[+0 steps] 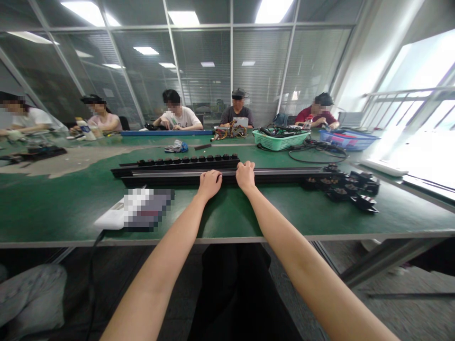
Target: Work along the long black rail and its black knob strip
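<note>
A long black rail [163,181] lies across the green table in front of me. Over its near edge, close to the middle, the fingers of my left hand [210,183] are curled. My right hand [245,176] grips the rail a short way to the right, its knuckles bent and its fingertips partly hidden. Just behind lies a second black strip [185,165] carrying a row of small black round pieces [202,158]; its right end comes up to my right hand. A heap of loose black parts [351,187] sits by the rail's right end.
A pixelated device with a white part [110,215] lies at front left, its cable dropping over the table edge. Across the table [284,218] are a green basket [280,141] of cables, a blue basket [350,141], a blue-grey cloth item [177,146] and several seated people.
</note>
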`<state>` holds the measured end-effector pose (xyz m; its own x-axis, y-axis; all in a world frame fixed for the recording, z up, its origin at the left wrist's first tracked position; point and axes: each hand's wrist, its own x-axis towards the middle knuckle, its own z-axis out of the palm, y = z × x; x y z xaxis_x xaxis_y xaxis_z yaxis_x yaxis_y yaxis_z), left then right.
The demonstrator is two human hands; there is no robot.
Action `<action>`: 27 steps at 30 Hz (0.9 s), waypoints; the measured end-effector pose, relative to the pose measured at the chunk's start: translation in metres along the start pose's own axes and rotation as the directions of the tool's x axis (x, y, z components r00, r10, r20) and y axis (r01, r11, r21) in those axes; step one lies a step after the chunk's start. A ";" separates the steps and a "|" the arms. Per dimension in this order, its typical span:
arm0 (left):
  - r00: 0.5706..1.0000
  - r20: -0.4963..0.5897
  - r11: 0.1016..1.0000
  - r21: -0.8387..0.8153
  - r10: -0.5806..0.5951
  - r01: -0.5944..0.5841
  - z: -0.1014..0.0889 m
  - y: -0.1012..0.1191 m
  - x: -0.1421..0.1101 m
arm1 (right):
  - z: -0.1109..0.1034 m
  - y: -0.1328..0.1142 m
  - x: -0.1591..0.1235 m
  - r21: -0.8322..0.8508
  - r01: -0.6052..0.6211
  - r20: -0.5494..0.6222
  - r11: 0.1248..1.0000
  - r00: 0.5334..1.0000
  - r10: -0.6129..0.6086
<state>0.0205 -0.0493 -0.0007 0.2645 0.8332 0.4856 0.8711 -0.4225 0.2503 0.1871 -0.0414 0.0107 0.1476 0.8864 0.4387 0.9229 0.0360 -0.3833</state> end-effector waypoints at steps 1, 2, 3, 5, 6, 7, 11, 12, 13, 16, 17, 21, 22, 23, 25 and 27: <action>1.000 0.002 1.000 0.005 -0.001 0.001 0.000 0.000 0.000 | 0.000 0.001 0.000 0.001 -0.002 -0.003 1.000 1.000 0.002; 1.000 0.004 1.000 0.009 -0.003 0.003 0.000 0.000 0.000 | 0.000 0.001 0.001 0.003 -0.007 -0.006 1.000 1.000 0.007; 1.000 0.007 1.000 0.012 -0.004 0.004 0.000 0.000 0.000 | 0.000 0.002 0.001 0.005 -0.012 -0.011 1.000 1.000 0.012; 1.000 0.010 1.000 0.011 -0.003 0.003 0.000 0.000 0.001 | 0.001 0.003 0.002 0.010 -0.019 -0.019 1.000 1.000 0.019; 1.000 0.010 1.000 0.008 -0.003 0.003 0.001 0.000 0.001 | 0.001 0.004 0.002 0.011 -0.021 -0.023 1.000 1.000 0.021; 1.000 0.008 1.000 0.005 -0.003 0.003 0.001 0.000 0.001 | 0.001 0.004 0.002 0.012 -0.021 -0.028 1.000 0.999 0.021; 1.000 0.007 1.000 0.003 -0.008 0.008 0.000 0.001 0.001 | 0.001 0.006 0.002 0.008 -0.032 -0.050 0.999 0.998 0.033; 1.000 0.008 1.000 0.003 -0.010 0.010 0.000 0.002 0.001 | 0.001 0.006 0.002 0.005 -0.036 -0.055 0.999 0.998 0.036; 1.000 0.008 1.000 0.003 -0.011 0.011 0.000 0.002 0.001 | 0.001 0.006 0.002 0.003 -0.039 -0.060 0.999 0.997 0.039; 1.000 0.010 1.000 -0.001 -0.015 0.015 0.000 0.002 0.000 | 0.000 0.006 0.002 -0.002 -0.047 -0.060 0.999 0.997 0.046; 1.000 0.009 1.000 -0.003 -0.016 0.016 0.000 0.002 0.000 | 0.000 0.006 0.002 -0.004 -0.049 -0.056 0.999 0.997 0.049; 1.000 0.010 1.000 -0.011 -0.016 0.016 0.000 0.002 0.000 | -0.003 0.007 0.003 -0.008 -0.053 -0.037 0.999 0.998 0.052; 1.000 0.011 1.000 -0.013 -0.016 0.016 0.000 0.002 0.000 | -0.004 0.007 0.002 -0.008 -0.051 -0.035 0.999 0.998 0.050; 1.000 0.013 1.000 -0.013 -0.016 0.016 -0.001 0.003 0.000 | -0.005 0.007 0.002 -0.009 -0.049 -0.035 0.999 0.998 0.049; 1.000 0.013 1.000 -0.014 -0.016 0.016 -0.001 0.003 0.000 | -0.006 0.008 0.002 -0.011 -0.052 -0.041 0.999 0.998 0.051; 1.000 0.011 1.000 -0.015 -0.014 0.015 -0.001 0.003 0.000 | -0.007 0.008 0.001 -0.011 -0.064 -0.052 0.998 0.997 0.064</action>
<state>0.0226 -0.0507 0.0007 0.2563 0.8429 0.4731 0.8686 -0.4155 0.2699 0.1973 -0.0432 0.0135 0.2242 0.8617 0.4552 0.9155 -0.0262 -0.4014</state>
